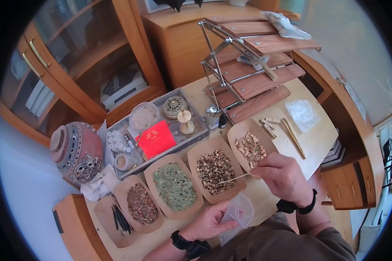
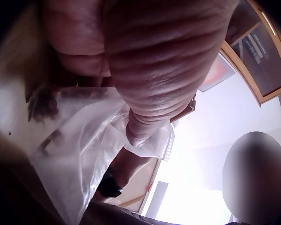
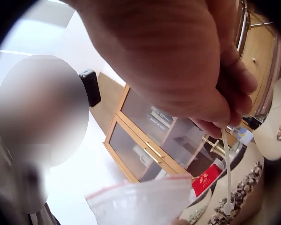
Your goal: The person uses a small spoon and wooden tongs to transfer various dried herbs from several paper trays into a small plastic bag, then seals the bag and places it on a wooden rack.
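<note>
My left hand [image 1: 214, 222] grips a clear zip bag [image 1: 241, 208] near its mouth, thumb on the near side. In the left wrist view, brown bits show through the plastic [image 2: 46, 107]. My right hand [image 1: 286, 179] pinches the end of a slim white spoon [image 1: 236, 179]. The spoon's small round bowl [image 3: 229, 208] lies on dark chopped herb pieces [image 1: 214, 167] in a kraft paper tray [image 1: 222, 198]. Just beyond the right hand is a paper tray [image 1: 235, 135] of pale wood-like chips [image 1: 250, 148].
Trays of green dried herb [image 1: 174, 185], reddish-brown bits [image 1: 142, 204] and dark pods [image 1: 121, 219] line the left. Behind are a grey wooden tray [image 1: 178, 150] with a red packet [image 1: 156, 140], a tiered stand [image 1: 265, 82] and brass tongs [image 1: 293, 138]. A clay pot [image 1: 78, 152] stands left.
</note>
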A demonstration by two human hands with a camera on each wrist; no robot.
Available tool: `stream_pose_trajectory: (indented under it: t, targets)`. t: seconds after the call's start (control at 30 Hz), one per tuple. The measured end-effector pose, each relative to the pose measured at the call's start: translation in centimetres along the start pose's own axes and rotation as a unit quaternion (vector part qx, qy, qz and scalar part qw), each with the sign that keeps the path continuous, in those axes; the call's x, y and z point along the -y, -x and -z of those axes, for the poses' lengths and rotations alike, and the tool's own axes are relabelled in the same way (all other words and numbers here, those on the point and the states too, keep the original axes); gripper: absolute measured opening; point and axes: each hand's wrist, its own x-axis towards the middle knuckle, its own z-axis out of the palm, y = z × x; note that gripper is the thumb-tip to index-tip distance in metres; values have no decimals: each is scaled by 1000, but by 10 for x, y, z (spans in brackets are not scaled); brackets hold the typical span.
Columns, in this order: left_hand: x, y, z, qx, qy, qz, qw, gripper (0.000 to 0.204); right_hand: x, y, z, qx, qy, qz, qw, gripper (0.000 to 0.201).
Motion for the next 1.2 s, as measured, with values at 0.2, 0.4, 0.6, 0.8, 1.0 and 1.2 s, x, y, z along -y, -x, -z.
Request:
stream_pose_trajectory:
  t: [0.2, 0.4, 0.6, 0.8, 1.0, 1.2]
  targets:
    - [1, 1, -1, -20, 29, 13, 999, 41, -9, 2, -14, -31, 42, 10, 999, 23]
    - [4, 0, 0, -15, 17, -5, 1000, 40, -10, 1, -11, -47, 17, -15, 999, 24]
    - [1, 1, -1, -23, 9, 22, 999, 40, -4, -9, -29, -9, -5, 37, 999, 27]
    - [3, 2, -2, -18, 32, 11, 999, 39, -14, -10, -21, -60, 25, -13, 998, 22]
    - [-3, 0, -3, -20, 4, 23, 1000, 40, -16, -11, -24, -100, 17, -42, 994, 20]
    - [3, 3, 0, -20, 19, 36, 999, 39, -6, -4, -24, -6, -19, -35, 999, 17]
